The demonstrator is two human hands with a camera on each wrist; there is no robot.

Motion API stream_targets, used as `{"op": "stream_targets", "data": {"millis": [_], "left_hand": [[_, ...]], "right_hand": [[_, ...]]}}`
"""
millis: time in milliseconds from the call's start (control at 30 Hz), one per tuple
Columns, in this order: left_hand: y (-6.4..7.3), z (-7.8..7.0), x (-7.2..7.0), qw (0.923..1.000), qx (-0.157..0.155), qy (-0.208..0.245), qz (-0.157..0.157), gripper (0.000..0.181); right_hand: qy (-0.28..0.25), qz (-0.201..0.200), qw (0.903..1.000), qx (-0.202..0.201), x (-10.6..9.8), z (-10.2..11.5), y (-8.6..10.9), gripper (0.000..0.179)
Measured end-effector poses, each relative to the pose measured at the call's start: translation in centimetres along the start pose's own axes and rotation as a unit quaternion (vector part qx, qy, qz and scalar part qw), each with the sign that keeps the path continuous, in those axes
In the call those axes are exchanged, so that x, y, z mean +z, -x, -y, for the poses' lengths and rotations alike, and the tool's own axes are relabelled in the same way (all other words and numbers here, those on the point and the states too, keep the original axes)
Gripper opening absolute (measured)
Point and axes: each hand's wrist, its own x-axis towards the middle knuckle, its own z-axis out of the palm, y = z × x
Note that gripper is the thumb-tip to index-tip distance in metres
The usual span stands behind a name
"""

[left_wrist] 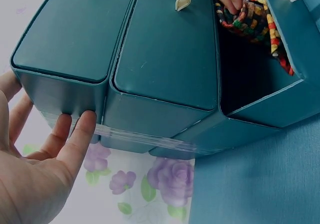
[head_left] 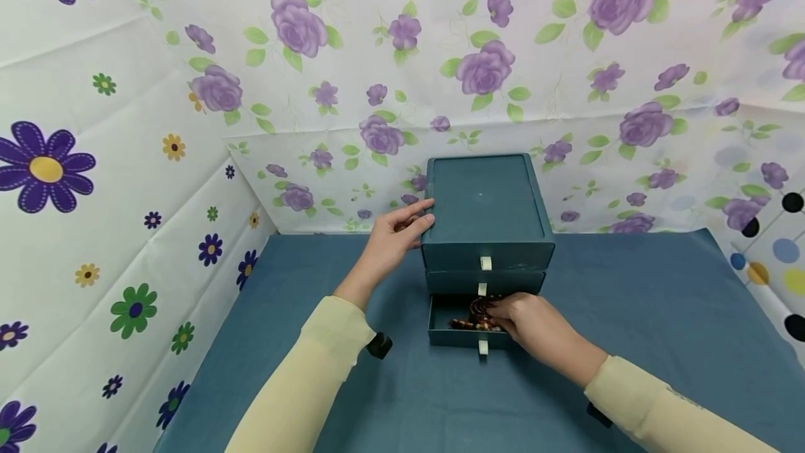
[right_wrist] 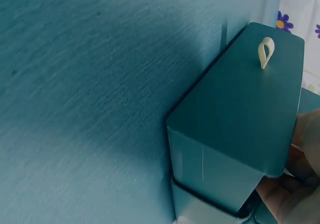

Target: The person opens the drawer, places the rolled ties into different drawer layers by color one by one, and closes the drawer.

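A dark teal cabinet of three stacked drawers stands against the back wall, its bottom drawer pulled out. Inside that drawer lies a coiled, multicoloured patterned band in red, yellow, green and black. My right hand reaches over the drawer's right side and pinches the band with its fingertips; part of the band is hidden by the fingers. My left hand steadies the cabinet's upper left side. In the left wrist view its fingers press flat on the side panel, holding nothing.
Small cream pull tabs stick out from the drawer fronts. The upper two drawers are closed. A blue cloth covers the table. Flowered sheets hang behind the cabinet and at the left side.
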Motion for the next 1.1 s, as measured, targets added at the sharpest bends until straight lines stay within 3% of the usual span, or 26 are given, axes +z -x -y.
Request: {"op": "stream_targets", "data": {"millis": [133,433,700,800,900,1000,1100], "left_hand": [[0.0,-0.1,0.0,1.0000,-0.002,0.004,-0.001,0.043],[0.0,0.0,0.2,1.0000,-0.003,-0.003,0.001,0.043],[0.0,-0.2,0.2,1.0000,-0.002,-0.002,0.005,0.042],[0.0,-0.3,0.1,1.0000,-0.003,-0.002,0.002,0.042],[0.0,-0.4,0.1,1.0000,-0.003,0.001,-0.004,0.041],[0.0,-0.3,0.1,1.0000,-0.004,0.002,-0.006,0.041],[0.0,-0.3,0.1,1.0000,-0.007,0.003,-0.006,0.041]], "right_hand": [[0.001,-0.018,0.9998,-0.007,0.4,0.3,-0.3,0.024],[0.019,-0.105,0.9939,-0.029,1.0,0.9,0.4,0.014],[-0.084,-0.156,0.9841,0.001,0.5,2.7,3.6,0.024],[-0.132,-0.132,0.9822,0.023,1.2,3.3,4.9,0.022],[-0.177,-0.074,0.9782,0.080,2.2,3.7,5.6,0.018],[-0.194,-0.018,0.9719,0.132,3.1,3.7,5.7,0.020],[-0.204,0.005,0.9680,0.146,3.7,3.5,5.4,0.030]]}}
